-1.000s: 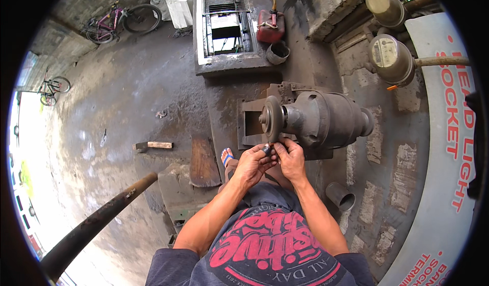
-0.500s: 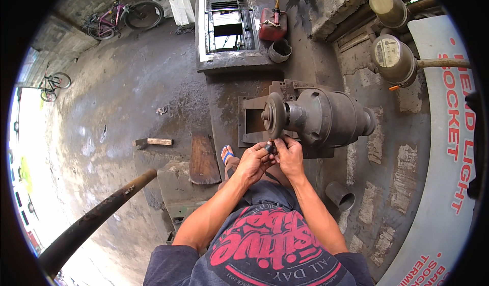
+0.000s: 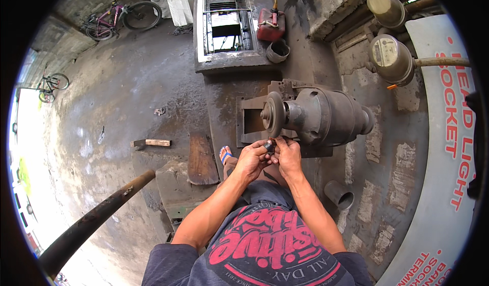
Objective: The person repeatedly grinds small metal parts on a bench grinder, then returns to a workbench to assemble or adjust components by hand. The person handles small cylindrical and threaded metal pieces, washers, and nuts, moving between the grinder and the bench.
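Note:
My left hand (image 3: 250, 161) is closed, its thumb and fingers pinching a small dark, rounded piece (image 3: 269, 147) whose kind I cannot make out. Beside it, my right hand (image 3: 288, 157) is also closed, fingertips drawn together at the near side of the wheel; they hide whatever they grip. Both hands meet just below the grinding wheel (image 3: 275, 114) of a bench grinder. The wheel stands on edge on the left end of the grinder's dusty grey motor (image 3: 330, 117). Whether the piece touches the wheel is hard to tell.
A hammer (image 3: 153, 143) and a worn wooden board (image 3: 202, 161) lie left of my legs. Beyond the grinder stand a metal-framed pit (image 3: 199, 46), a red jug (image 3: 270, 27) and a small dark pot (image 3: 278, 51). An open pipe (image 3: 340, 195) sits at the right; a long dark pole (image 3: 102, 218) slants in from lower left.
The hands stay close together below the wheel, with only a slight shift of the fingers. The whole view has moved a few pixels.

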`<state>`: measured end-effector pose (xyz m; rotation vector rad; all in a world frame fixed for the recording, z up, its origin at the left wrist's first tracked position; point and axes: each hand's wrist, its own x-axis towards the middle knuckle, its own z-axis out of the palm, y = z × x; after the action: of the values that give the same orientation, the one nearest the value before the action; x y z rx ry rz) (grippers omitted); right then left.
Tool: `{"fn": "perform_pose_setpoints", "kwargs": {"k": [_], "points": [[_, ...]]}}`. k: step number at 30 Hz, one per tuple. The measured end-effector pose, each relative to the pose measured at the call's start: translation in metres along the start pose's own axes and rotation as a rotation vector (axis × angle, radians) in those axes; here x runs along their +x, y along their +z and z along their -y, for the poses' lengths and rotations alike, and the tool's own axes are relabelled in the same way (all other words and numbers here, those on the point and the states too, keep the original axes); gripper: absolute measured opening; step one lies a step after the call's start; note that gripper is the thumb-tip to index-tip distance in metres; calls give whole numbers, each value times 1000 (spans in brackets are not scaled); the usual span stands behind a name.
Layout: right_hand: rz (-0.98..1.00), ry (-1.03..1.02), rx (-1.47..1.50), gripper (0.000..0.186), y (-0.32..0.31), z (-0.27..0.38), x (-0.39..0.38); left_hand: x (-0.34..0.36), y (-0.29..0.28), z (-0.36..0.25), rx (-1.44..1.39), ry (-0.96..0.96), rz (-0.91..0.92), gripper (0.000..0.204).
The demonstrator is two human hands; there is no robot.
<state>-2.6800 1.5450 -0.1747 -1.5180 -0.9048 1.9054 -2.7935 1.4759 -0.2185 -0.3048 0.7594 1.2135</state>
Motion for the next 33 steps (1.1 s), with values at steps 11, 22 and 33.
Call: {"fn": "perform_pose_setpoints", "kwargs": {"k": [11, 22, 33], "points": [[27, 177, 328, 23, 0, 1, -8, -8, 6, -2, 82, 67, -17, 22], [91, 191, 497, 22, -5, -3, -11, -12, 14, -6, 159, 164, -15, 14], [186, 160, 490, 25, -13, -11, -7, -12, 17, -4, 221, 189, -87, 19]]}}
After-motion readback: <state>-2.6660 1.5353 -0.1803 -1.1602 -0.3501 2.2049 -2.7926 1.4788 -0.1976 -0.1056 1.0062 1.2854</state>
